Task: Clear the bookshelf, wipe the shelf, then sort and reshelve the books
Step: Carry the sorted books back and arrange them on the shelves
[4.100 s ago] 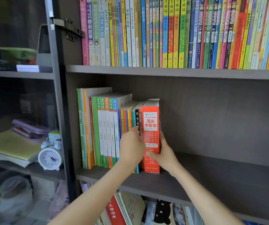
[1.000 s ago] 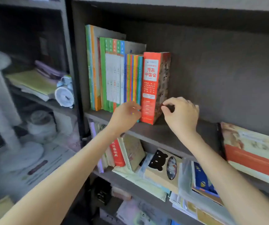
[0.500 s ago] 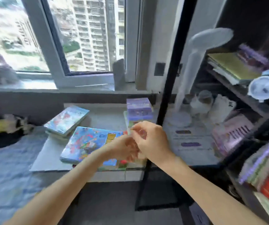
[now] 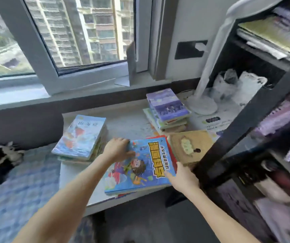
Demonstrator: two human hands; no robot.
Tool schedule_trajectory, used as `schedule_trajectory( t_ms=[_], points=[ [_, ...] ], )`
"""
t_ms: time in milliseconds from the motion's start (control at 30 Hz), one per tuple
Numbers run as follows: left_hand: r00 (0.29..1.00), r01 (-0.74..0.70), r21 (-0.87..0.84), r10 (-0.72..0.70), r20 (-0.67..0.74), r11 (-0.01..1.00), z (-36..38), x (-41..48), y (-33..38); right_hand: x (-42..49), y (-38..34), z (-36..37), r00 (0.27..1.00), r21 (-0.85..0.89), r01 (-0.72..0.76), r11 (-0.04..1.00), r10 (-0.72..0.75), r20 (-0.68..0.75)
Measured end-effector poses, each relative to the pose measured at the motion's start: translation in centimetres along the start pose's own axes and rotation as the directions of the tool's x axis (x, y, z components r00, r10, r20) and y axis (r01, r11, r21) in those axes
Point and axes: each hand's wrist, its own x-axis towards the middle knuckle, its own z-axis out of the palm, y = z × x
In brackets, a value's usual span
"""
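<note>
We are steadying the blue cartoon-cover book [image 4: 140, 165] lying flat atop a small pile on the pale table [image 4: 126, 121]. Our left hand [image 4: 118, 149] is curling its fingers over the far edge. Our right hand [image 4: 182, 178] is touching the right edge, and we cannot tell its grip.

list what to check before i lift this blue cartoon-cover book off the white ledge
1. Left hand grips the blue cartoon-cover book at its far left edge: ok.
2. Right hand touches its right edge; firm grip: cannot tell.
3. Books beneath it coming along: cannot tell.
4. Tan hardcover book clear of the lift: cannot tell, edges look very close.
5. Black shelf post near the right hand: not ok, likely a tight swing.
6. White ledge supports the pile: ok.
</note>
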Motion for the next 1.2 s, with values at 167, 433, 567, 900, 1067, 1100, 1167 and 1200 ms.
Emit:
schedule_trajectory(
  t_ms=[167,433,567,900,1067,1100,1167,1200],
  points=[
    [0.996,-0.086,0.029,0.086,0.007,0.996,0.6,0.2,-0.9,-1.6,0.4,2.9,0.933,0.83,-0.359,0.427,0.193,0.304],
    [0.999,-0.011,-0.251,0.024,0.048,0.968,3.2,-2.7,-1.8,-3.2,-1.7,5.9,0.912,0.943,-0.327,-0.061,0.243,0.332],
    [0.999,-0.022,-0.268,0.034,0.041,0.963,3.2,-0.1,-2.3,-3.5,-2.3,5.1,0.917,0.954,-0.277,-0.113,0.265,0.297],
    [0.951,0.052,-0.128,-0.01,0.309,0.99,3.0,4.9,-4.4,-5.8,-1.5,-2.7,0.93,0.972,0.083,0.219,0.335,-0.155],
    [0.979,0.06,-0.086,-0.042,0.202,0.994,2.5,3.8,-3.6,-6.3,-2.2,-5.8,0.9,0.885,0.195,0.423,0.282,-0.333],
    [0.979,0.068,-0.081,-0.051,0.196,0.994,2.7,3.3,-3.6,-6.4,-2.4,-6.3,0.892,0.866,0.215,0.452,0.27,-0.362],
    [0.981,0.086,-0.084,-0.069,0.183,0.993,3.2,2.3,-3.7,-6.9,-3.0,-7.5,0.88,0.839,0.252,0.483,0.246,-0.406],
    [0.981,0.096,-0.104,-0.077,0.181,0.99,3.4,1.7,-3.9,-7.0,-3.3,-8.2,0.875,0.835,0.269,0.48,0.241,-0.42]
  ],
)
